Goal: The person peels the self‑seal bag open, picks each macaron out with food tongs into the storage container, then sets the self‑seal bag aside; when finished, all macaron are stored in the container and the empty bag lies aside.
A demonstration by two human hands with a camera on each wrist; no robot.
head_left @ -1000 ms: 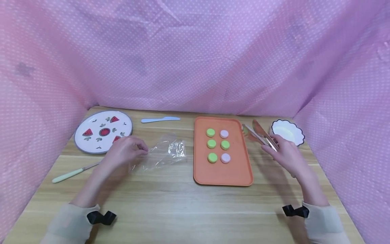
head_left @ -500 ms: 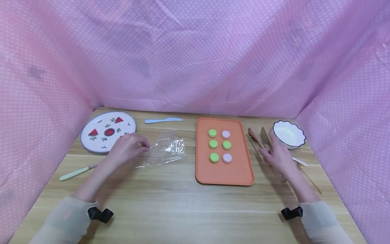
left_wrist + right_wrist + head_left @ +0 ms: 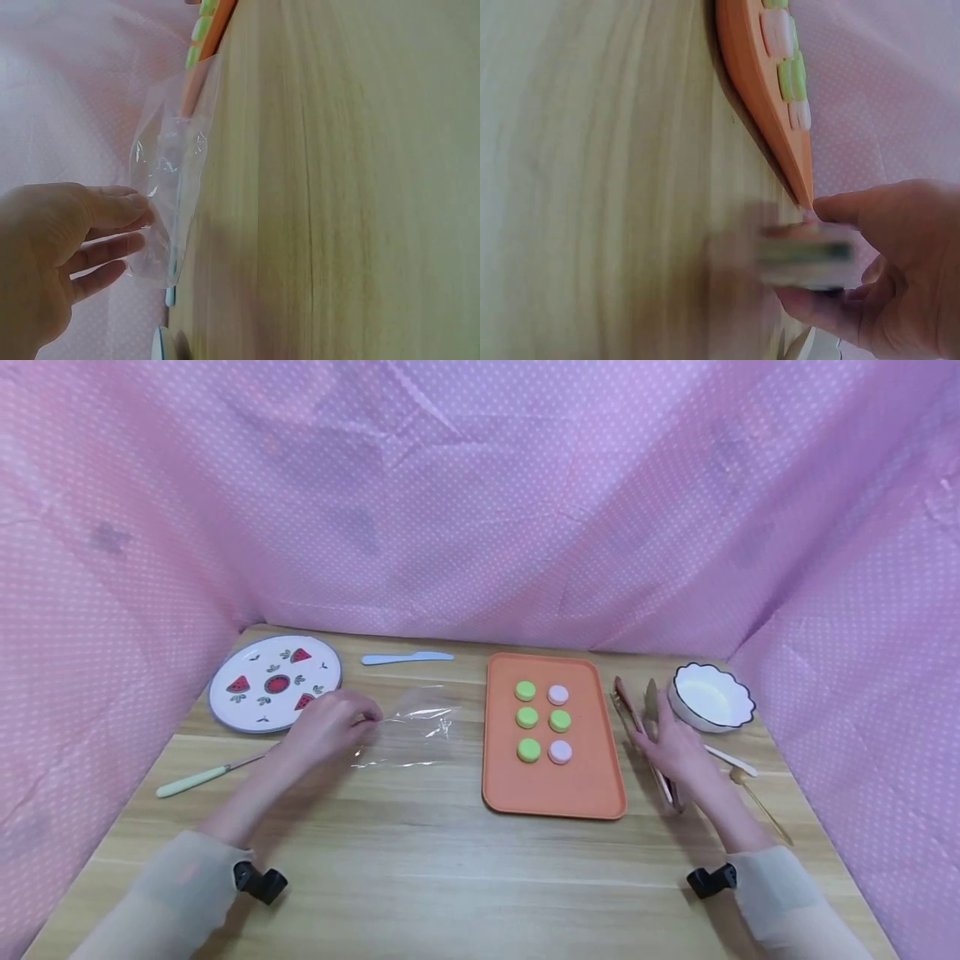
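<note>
My left hand pinches one edge of a clear plastic bag, left of the tray. In the left wrist view, the bag stands up from the thumb and fingertips. My right hand is beside the tray's right edge, around rose-gold metal tongs. Their far ends point away from me and the near end comes out below the palm. A pointed gold blade shows beside them; whether it belongs to the tongs I cannot tell. In the right wrist view, a blurred end lies between thumb and finger.
An orange tray holds green and pale pink macarons. Far left are a watermelon-patterned plate and a green-handled utensil. A blue knife lies at the back. A scalloped white bowl, white handle and gold spoon are right.
My right hand has brought the tongs down and turned them, so their near end points at me. The white handle and gold spoon have come into sight. My left hand keeps pinching the bag.
</note>
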